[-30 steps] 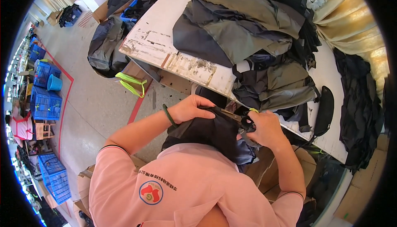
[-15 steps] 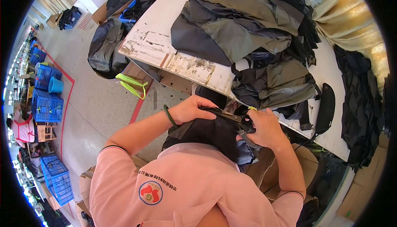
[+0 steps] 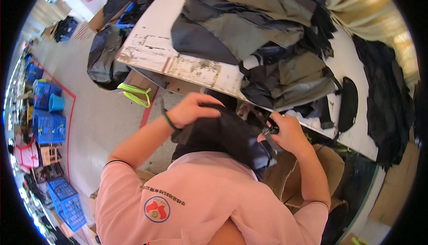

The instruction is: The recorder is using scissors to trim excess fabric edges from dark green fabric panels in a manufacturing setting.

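Observation:
My left hand point(image 3: 194, 110) is closed, pinching the upper edge of a black fabric piece point(image 3: 227, 127) between thumb and fingers. The fabric drapes across my lap, and its lower right end looks greyer and shinier. My right hand point(image 3: 290, 133) is closed around a pair of scissors point(image 3: 270, 128) with dark handles, to the right of the fabric and apart from its held edge. The blades are blurred and partly hidden by the fingers. Just beyond both hands runs the front edge of the white worktable point(image 3: 200, 70).
A large grey-black fabric heap point(image 3: 240, 22) and a smaller bag-like bundle point(image 3: 290, 82) lie on the table. A black curved piece point(image 3: 348, 104) is beside them. An open cardboard box point(image 3: 323, 169) stands at my right. Neon-green strips point(image 3: 133, 94) hang below the table's left corner.
My left hand has moved up and left with the fabric edge, spreading it. My right hand has drawn the scissors away to the right. The view has shifted slightly.

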The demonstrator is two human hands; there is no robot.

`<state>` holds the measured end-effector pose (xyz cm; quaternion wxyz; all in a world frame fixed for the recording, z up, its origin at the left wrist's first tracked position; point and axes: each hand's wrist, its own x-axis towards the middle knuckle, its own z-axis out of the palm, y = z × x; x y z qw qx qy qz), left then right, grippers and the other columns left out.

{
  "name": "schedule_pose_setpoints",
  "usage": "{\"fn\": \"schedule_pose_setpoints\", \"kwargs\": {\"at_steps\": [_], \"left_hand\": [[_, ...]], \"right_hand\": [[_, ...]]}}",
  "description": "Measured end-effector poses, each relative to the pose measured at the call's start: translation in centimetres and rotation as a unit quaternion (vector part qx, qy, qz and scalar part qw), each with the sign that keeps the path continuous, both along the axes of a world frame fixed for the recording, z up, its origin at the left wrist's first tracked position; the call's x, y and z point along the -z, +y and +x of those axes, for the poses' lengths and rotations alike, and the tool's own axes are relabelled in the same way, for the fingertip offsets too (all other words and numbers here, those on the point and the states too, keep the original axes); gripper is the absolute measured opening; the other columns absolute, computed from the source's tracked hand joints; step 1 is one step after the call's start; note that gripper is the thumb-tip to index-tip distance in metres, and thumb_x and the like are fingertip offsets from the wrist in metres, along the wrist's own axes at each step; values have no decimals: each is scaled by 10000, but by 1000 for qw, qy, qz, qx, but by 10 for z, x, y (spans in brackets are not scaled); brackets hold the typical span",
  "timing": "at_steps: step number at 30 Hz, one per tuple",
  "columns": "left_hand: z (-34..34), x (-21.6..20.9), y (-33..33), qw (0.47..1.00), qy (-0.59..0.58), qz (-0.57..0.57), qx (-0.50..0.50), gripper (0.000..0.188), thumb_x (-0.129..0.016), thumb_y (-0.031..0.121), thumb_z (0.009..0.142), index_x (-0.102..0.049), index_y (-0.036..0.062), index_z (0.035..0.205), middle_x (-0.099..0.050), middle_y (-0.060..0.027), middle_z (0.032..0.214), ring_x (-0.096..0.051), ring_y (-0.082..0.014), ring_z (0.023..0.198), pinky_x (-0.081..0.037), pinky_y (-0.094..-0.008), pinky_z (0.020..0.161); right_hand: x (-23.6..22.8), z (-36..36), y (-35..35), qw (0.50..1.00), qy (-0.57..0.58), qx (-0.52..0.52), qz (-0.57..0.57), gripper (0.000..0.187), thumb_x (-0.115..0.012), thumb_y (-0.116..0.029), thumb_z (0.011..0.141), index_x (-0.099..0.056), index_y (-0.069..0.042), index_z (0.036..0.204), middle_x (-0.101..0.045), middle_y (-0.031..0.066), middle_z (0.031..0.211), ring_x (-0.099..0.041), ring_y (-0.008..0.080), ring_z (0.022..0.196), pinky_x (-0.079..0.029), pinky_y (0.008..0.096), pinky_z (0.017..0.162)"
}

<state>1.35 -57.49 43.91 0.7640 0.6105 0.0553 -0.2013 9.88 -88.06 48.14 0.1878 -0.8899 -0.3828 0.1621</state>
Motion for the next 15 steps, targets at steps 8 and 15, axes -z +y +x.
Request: {"fn": "schedule_pose_setpoints", "kwargs": {"at_steps": [8,15], "left_hand": [[18,-13,78,977,21,7,-213,257,-653,39,839,-633,-17,1089,-665,-76,988,-635,-143,869,-517,-266,790],[20,0,92,968,13,-24,-249,227,-637,33,853,-627,-24,1073,-667,-85,987,-651,-162,846,-538,-280,763]], "right_hand": [[36,-26,-50,935,290,160,125,455,-849,-85,657,-519,-13,962,-638,75,897,-581,164,857,-454,299,806],[68,-41,-30,949,189,130,216,588,-855,-285,660,-447,-31,998,-649,137,953,-625,344,888,-477,367,768]]}}
